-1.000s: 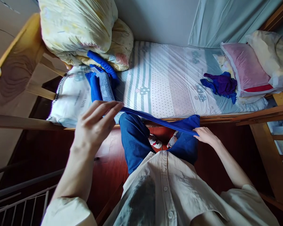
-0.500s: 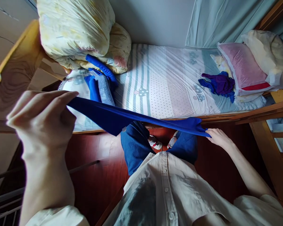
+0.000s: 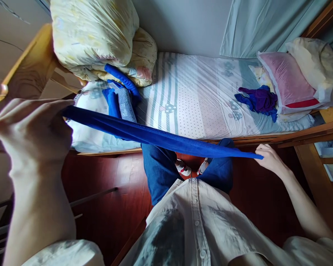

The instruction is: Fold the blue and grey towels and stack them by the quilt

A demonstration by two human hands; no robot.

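Observation:
A blue cloth [image 3: 161, 138], perhaps a towel, is stretched in a long narrow band across the view, above my knees and the bed's front edge. My left hand [image 3: 33, 125] is closed on its left end, high and close to the camera. At the other end, lower down, my right hand [image 3: 270, 159] pinches the tip of the cloth. Beyond the band, several rolled blue cloths [image 3: 122, 81] and a grey-blue rolled towel [image 3: 126, 105] with lettering lie on the bed. The fingertips of my left hand are partly hidden.
The bed [image 3: 191, 96] has a patterned sheet. A yellow quilt [image 3: 97, 33] is piled at its left, beside the wooden headboard [image 3: 30, 59]. Crumpled purple and blue cloths [image 3: 261, 98] lie at the right, near a pink pillow [image 3: 285, 77]. A wooden rail [image 3: 313, 131] runs at right.
My hands have moved farther apart, the left to the left and the right to the right. The blue cloth is pulled longer and straighter, and its hanging corner no longer shows.

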